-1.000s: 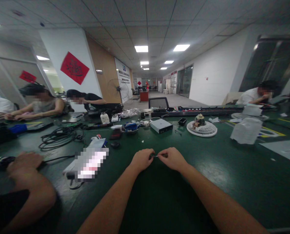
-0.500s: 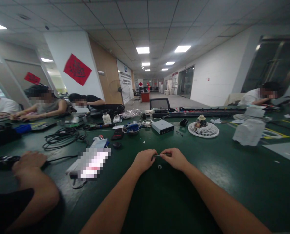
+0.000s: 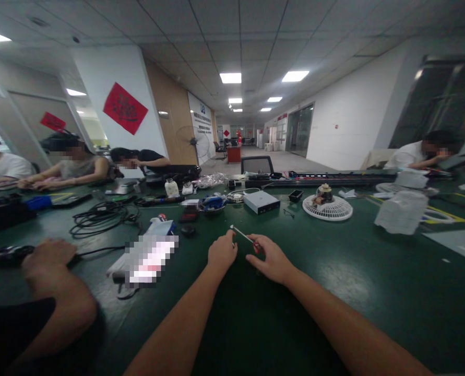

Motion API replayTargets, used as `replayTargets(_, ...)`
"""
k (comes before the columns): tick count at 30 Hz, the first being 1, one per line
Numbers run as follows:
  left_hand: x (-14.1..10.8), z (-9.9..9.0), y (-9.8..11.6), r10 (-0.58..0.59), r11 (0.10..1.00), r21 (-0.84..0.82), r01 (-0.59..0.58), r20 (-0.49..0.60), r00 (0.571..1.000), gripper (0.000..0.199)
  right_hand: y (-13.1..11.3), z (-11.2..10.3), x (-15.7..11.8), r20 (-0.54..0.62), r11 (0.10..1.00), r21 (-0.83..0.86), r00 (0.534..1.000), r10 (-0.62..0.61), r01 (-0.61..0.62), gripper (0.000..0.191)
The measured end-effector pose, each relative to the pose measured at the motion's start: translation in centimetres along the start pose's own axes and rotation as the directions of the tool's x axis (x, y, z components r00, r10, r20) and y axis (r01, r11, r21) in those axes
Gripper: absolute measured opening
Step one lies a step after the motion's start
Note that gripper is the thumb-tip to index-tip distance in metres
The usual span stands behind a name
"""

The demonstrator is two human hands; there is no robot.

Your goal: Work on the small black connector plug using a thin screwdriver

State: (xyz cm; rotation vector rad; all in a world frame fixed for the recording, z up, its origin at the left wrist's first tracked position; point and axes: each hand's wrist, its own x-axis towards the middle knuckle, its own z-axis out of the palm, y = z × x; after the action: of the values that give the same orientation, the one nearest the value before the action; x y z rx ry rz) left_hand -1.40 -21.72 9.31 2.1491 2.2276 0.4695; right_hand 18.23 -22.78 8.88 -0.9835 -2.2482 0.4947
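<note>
My right hand (image 3: pixel 271 257) is closed on a thin screwdriver with a red handle and a pale metal shaft (image 3: pixel 242 233). The shaft points up and to the left, its end near a small white piece on the green table (image 3: pixel 232 313). My left hand (image 3: pixel 222 254) is just left of it, fingers bent together near the shaft's end. What it holds, if anything, is too small to make out.
Beyond my hands stand a grey box drive (image 3: pixel 261 202), a white fan grille with a motor (image 3: pixel 327 206) and a blue item in a bowl (image 3: pixel 212 203). At left are coiled black cable (image 3: pixel 103 219), a computer mouse (image 3: pixel 187 230) and another person's arm (image 3: pixel 56 292). White wrapping (image 3: pixel 402 211) lies right.
My hands have moved apart slightly, and the screwdriver now shows, slanting up-left from my right hand. The small shiny item seen below my hands no longer shows.
</note>
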Motion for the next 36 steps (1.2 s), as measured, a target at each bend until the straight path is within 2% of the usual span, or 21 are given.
replayTargets(3, 0.0, -0.1, -0.5, -0.013, 1.0, -0.013, 0.013, 0.004, 1.0, 0.033, -1.2, 0.8, -0.4, 0.164, 0.984, 0.092, 0.972, -0.166, 0.152, 0.023)
replayTargets(6, 0.1, 0.0, -0.8, 0.01, 1.0, -0.027, -0.009, 0.02, 1.0, 0.031, -1.1, 1.2, -0.5, 0.246, 0.975, 0.138, 0.947, -0.206, 0.177, 0.017)
replayTargets(13, 0.4, 0.6, -0.6, 0.026, 0.999, -0.027, -0.025, 0.031, 0.999, 0.029, 0.5, 1.3, -0.2, 0.267, 0.988, 0.089, 0.952, -0.147, 0.128, 0.016)
replayTargets(16, 0.5, 0.7, -0.4, 0.026, 0.999, -0.026, -0.025, 0.04, 0.999, 0.028, 0.3, 1.1, -0.2, 0.198, 0.994, 0.015, 0.974, -0.113, 0.112, 0.016)
replayTargets(20, 0.5, 0.5, -0.4, 0.029, 0.999, -0.03, -0.027, 0.051, 0.998, 0.028, 0.3, 1.2, -0.3, 0.038, 0.991, -0.129, 0.999, 0.032, -0.027, 0.031)
replayTargets(22, 0.4, 0.4, -0.4, 0.031, 0.999, -0.032, -0.03, 0.051, 0.998, 0.028, 0.5, 1.4, -0.4, 0.024, 0.98, -0.178, 0.995, 0.092, -0.086, 0.036)
replayTargets(26, 0.3, 0.3, -0.4, 0.033, 0.999, -0.033, -0.031, 0.053, 0.998, 0.028, 0.6, 1.7, -0.5, 0.044, 0.965, -0.234, 0.991, 0.129, -0.115, 0.033)
replayTargets(31, 0.4, 0.3, -0.2, 0.032, 0.999, -0.036, -0.03, 0.055, 0.998, 0.029, 0.4, 0.6, 0.1, -0.035, 0.944, -0.261, 0.979, 0.202, -0.204, 0.032)
replayTargets(33, 0.4, 0.4, -0.2, 0.032, 0.999, -0.037, -0.03, 0.057, 0.998, 0.029, 0.7, -0.3, 0.2, -0.005, 0.949, -0.237, 0.977, 0.214, -0.209, 0.03)
replayTargets(36, 0.4, 0.5, -0.4, 0.03, 0.999, -0.038, -0.028, 0.063, 0.998, 0.029, 1.7, -1.5, 0.2, 0.178, 0.977, -0.151, 0.968, 0.179, -0.153, 0.025)
